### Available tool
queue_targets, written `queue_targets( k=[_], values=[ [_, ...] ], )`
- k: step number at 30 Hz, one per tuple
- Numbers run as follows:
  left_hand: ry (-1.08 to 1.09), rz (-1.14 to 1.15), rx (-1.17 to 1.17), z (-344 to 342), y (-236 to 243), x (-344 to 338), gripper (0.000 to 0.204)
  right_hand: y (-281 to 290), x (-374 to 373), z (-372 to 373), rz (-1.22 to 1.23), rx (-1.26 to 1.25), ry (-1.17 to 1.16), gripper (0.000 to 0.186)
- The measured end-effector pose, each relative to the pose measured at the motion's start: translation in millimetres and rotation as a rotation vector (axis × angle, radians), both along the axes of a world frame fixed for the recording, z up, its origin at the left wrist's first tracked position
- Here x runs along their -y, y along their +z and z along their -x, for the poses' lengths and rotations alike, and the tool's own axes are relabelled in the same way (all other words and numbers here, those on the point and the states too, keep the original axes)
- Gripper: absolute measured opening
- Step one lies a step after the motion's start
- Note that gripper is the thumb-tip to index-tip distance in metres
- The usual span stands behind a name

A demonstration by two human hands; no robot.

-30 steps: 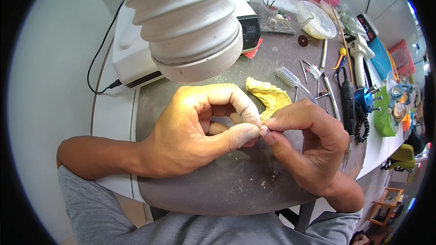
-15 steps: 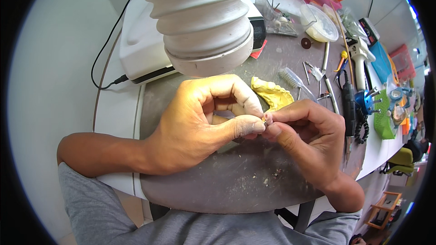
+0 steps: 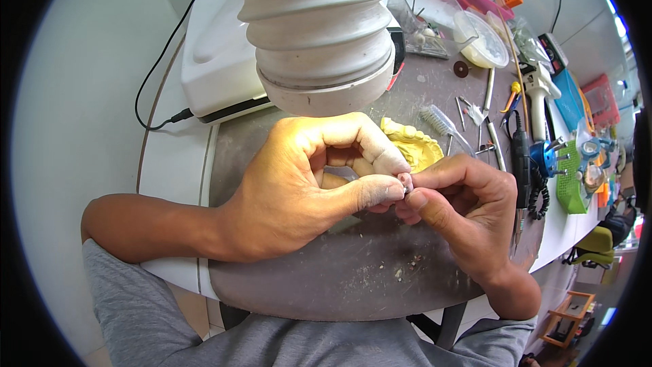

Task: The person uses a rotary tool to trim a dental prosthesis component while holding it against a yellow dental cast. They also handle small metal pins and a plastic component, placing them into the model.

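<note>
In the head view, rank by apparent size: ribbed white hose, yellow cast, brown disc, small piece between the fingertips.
1. Ribbed white hose, probably nearest
2. Yellow cast, partly hidden
3. Brown disc and small piece, part-covered: too alike to rank

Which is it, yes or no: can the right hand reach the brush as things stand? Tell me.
Probably yes: the brush lies just beyond the right hand, its bristles uncovered, though that hand is busy pinching a small pinkish piece.

A small pinkish piece is being held at the fingertips, between the left hand and the right hand. Fingers are partly covering it, leaving its full outline indeterminable.
</note>
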State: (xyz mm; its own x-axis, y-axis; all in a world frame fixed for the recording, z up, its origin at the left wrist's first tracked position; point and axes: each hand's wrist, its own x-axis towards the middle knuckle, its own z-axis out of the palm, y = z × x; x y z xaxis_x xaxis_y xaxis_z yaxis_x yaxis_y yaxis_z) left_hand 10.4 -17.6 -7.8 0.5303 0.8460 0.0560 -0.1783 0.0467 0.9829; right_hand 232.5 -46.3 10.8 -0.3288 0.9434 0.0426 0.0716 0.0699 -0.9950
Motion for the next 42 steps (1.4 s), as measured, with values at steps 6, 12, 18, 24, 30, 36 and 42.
queue_targets(
  k=[6,12,18,24,30,36,42],
  values=[
    [0.012,-0.025,0.026,-1.0,-2.9,0.9,0.012,1.9,2.2,4.6,0.040,-0.008,-0.024,0.013],
    [0.008,-0.018,0.028,-1.4,-0.5,1.6,0.011,1.8,2.0,4.6,0.055,-0.016,-0.016,0.014],
    [0.051,-0.137,-0.121,1.6,3.0,2.4,0.029,0.0,-0.7,-1.8,0.096,-0.135,-0.020,0.016],
    [0.194,-0.826,-0.511,0.5,-9.2,-12.8,0.076,-0.2,-12.9,-16.4,0.026,-0.155,-0.168,0.021],
    [0.230,-0.889,-0.641,-10.8,-8.8,-9.0,0.068,-1.7,-14.4,-18.6,0.044,-0.096,-0.175,0.022],
    [0.149,-0.803,-0.611,-7.8,-9.8,-9.2,0.033,-1.0,-13.2,-17.9,0.018,-0.027,-0.157,0.020],
    [0.077,-0.248,-0.243,-6.0,-14.2,-13.1,0.023,-8.4,-18.3,-17.7,-0.444,0.297,-0.163,0.013]
  ],
)
